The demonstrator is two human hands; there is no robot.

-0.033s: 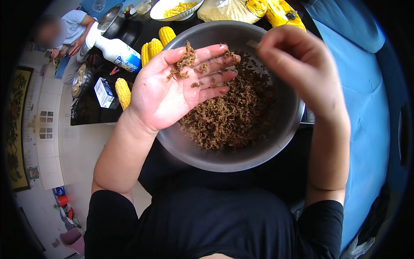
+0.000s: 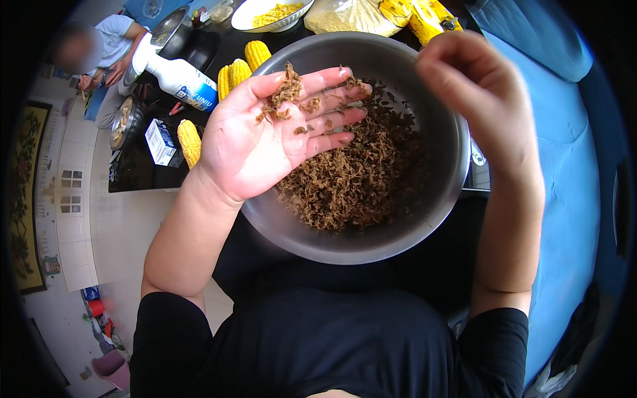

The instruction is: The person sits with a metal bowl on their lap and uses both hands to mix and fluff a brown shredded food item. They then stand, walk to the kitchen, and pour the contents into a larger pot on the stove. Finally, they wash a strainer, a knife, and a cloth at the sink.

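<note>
A wide grey metal basin (image 2: 345, 249) sits at my lap, holding a heap of small brown curly shreds (image 2: 352, 179) whose kind I cannot make out. Over its left part my left hand (image 2: 265, 139) lies palm up, fingers stretched and apart. A small clump of the shreds (image 2: 285, 93) rests at the base of its fingers, and loose bits stick to the fingers. Beyond the basin's right rim, my right hand (image 2: 488, 99) is raised with its fingers curled together in a pinch. Whatever is between those fingertips is hidden.
Corn cobs (image 2: 239, 71), a white bottle (image 2: 179, 81) and a small box (image 2: 159, 142) stand left of the basin on the dark table. Behind are a bowl of kernels (image 2: 292, 25), a bag (image 2: 345, 18) and yellow packets (image 2: 421, 20). Another person (image 2: 119, 33) sits far left.
My right hand has moved a little up and to the right, away from the basin. My left hand and the shreds on it have barely shifted.
</note>
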